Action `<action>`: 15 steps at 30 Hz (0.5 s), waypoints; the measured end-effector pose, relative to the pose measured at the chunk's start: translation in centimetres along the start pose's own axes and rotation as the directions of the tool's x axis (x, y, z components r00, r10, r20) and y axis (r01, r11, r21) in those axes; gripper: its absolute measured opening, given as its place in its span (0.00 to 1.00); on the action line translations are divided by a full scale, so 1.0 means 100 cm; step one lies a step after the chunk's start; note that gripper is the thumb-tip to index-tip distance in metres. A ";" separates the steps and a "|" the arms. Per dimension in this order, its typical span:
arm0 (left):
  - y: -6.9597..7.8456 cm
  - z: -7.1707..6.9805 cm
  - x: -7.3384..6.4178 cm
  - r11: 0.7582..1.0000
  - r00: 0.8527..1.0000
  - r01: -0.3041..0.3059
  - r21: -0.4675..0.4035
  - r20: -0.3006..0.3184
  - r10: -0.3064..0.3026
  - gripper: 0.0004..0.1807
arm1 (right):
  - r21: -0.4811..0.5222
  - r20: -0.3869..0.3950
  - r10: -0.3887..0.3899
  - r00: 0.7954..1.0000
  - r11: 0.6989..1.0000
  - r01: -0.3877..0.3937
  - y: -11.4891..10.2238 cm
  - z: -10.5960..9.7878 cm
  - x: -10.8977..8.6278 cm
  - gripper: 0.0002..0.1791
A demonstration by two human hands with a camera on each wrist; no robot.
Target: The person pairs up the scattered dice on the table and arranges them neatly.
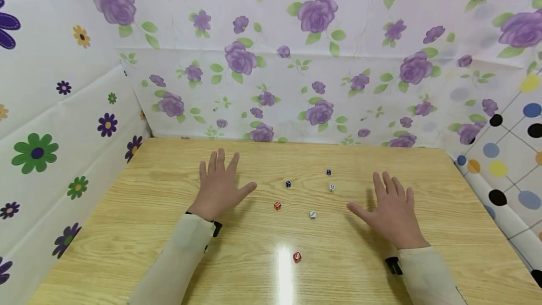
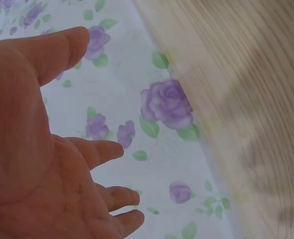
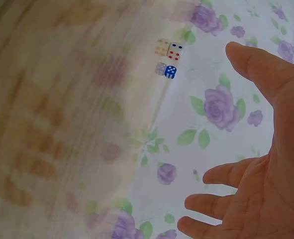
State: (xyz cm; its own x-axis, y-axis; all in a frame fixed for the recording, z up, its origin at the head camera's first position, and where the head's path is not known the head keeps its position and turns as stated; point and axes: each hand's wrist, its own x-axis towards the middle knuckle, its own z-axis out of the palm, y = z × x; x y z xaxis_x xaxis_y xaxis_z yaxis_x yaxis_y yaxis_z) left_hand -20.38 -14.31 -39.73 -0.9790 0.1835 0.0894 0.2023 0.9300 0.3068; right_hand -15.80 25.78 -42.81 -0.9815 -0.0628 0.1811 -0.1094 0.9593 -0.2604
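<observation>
Left grip (image 1: 218, 192), a bare hand, over the left part of the wood tabletop (image 1: 237, 267), fingers spread and thumb stuck out to the side. Right grip (image 1: 391, 211), also a bare hand, over the right part, spread the same way, thumb pointing in. Between both, little dice, all apart from each other. Near the left thumb, a checkered-looking red die (image 1: 277, 205) with white dots, and a dark blue die (image 1: 288, 184) a bit farther back. Close to the right thumb, a white die (image 1: 332, 188); just behind, another blue die (image 1: 328, 172), farthest back of all. Around the middle, a second white die (image 1: 313, 215) with dark dots on top. Nearest the front, a second red die (image 1: 297, 257), beside a bright streak of light on the shiny wood.

For marks, dots on the dice: in the right wrist view, blue dots and red dots on a white one, white dots on a blue one. Too tiny to count on most in the head view.

On the arms, a cream left sleeve (image 1: 178, 253) and a cream right sleeve (image 1: 427, 272). Behind, a white back cloth (image 1: 279, 67) with purple roses and green leaves. To the right, a spotted cloth (image 1: 514, 178) with black lines.
</observation>
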 end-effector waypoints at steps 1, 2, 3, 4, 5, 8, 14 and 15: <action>0.001 0.000 0.000 1.000 1.000 -0.008 -0.005 0.003 0.008 0.51 | 0.004 0.009 0.001 1.000 1.000 -0.001 0.000 0.000 0.000 0.62; 0.001 0.001 0.000 1.000 1.000 -0.016 -0.012 0.007 0.016 0.51 | 0.007 0.018 0.002 1.000 1.000 -0.002 -0.001 0.000 0.000 0.62; 0.002 0.001 0.000 1.000 1.000 -0.024 -0.019 0.010 0.025 0.50 | 0.012 0.029 0.003 1.000 1.000 -0.003 -0.001 0.000 0.000 0.62; 0.003 0.001 0.000 0.999 0.999 -0.032 -0.029 0.014 0.033 0.50 | 0.017 0.038 0.003 0.999 1.000 -0.003 -0.002 0.000 0.000 0.61; 0.004 0.001 -0.001 0.998 0.999 -0.041 -0.037 0.018 0.041 0.50 | 0.020 0.044 0.001 0.999 1.000 -0.002 -0.002 0.000 0.000 0.61; 0.008 -0.001 -0.002 0.996 0.997 -0.060 -0.072 0.038 0.063 0.49 | 0.034 0.061 -0.003 0.998 0.999 0.001 -0.004 -0.001 0.000 0.60; 0.021 -0.005 -0.004 0.982 0.992 -0.098 -0.161 0.058 0.109 0.47 | 0.080 0.140 0.013 0.990 0.996 -0.024 -0.011 -0.005 0.000 0.54; 0.023 -0.004 -0.004 0.981 0.992 -0.101 -0.167 0.061 0.112 0.46 | 0.094 0.160 0.013 0.987 0.995 -0.028 -0.013 -0.006 0.000 0.52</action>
State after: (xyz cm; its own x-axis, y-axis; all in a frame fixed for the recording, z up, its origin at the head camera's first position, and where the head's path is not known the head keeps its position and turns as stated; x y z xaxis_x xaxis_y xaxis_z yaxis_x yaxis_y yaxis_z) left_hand -19.51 -12.37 -38.66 -0.9499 0.3057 0.0654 0.3015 0.8406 0.4501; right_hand -15.54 24.71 -41.93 -0.9953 -0.0941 0.0235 -0.0963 0.9304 -0.3535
